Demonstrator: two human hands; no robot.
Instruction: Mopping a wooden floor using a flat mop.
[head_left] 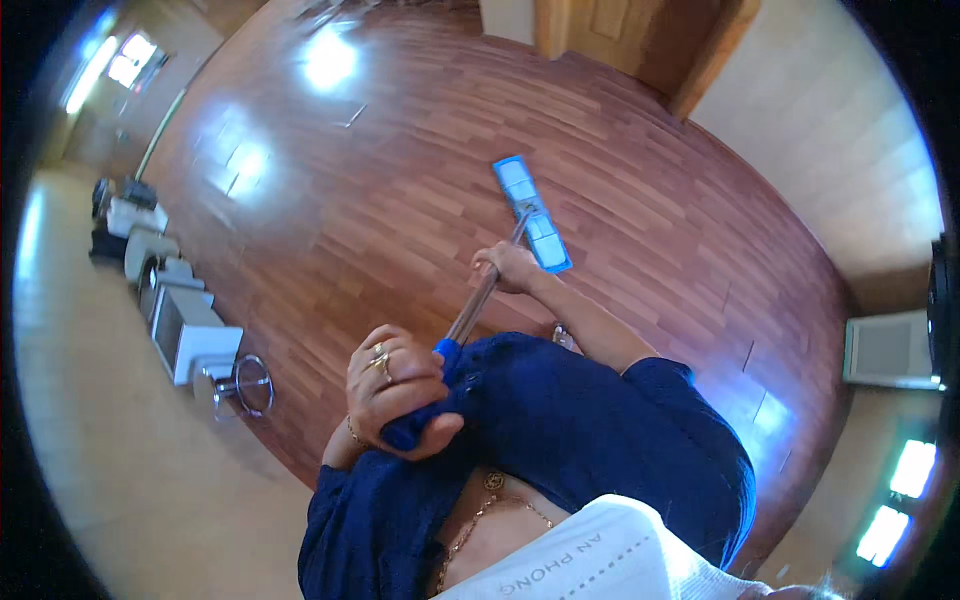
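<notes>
Reddish wood floor (400, 200) fills the room below you, glossy with pale patches of window light.

Your left hand (395, 390) is clenched around the blue grip (420, 425) at the near end of the mop; rings show on two fingers and a thin bracelet sits at the wrist. Your right hand (508, 268) is farther out, wrapped around the metal pole (478, 303) about midway along it, with the bare forearm running back to a dark blue sleeve (690, 440).

Beyond the right hand the pole runs straight on to the mop head (531, 214), a flat blue rectangular pad lying on the floor just past your knuckles, its long side set across the line of the pole.

Out to the left of your left hand, a metal stool (250, 385) stands at the edge of the wood, and past it a row of white and grey boxy units (180, 320) lines the wall. Far beyond the mop head, a wooden door frame (640, 40) meets a pale wall. Well off to the right of your right arm, a white vent-like panel (890, 350) sits low against the wall.
</notes>
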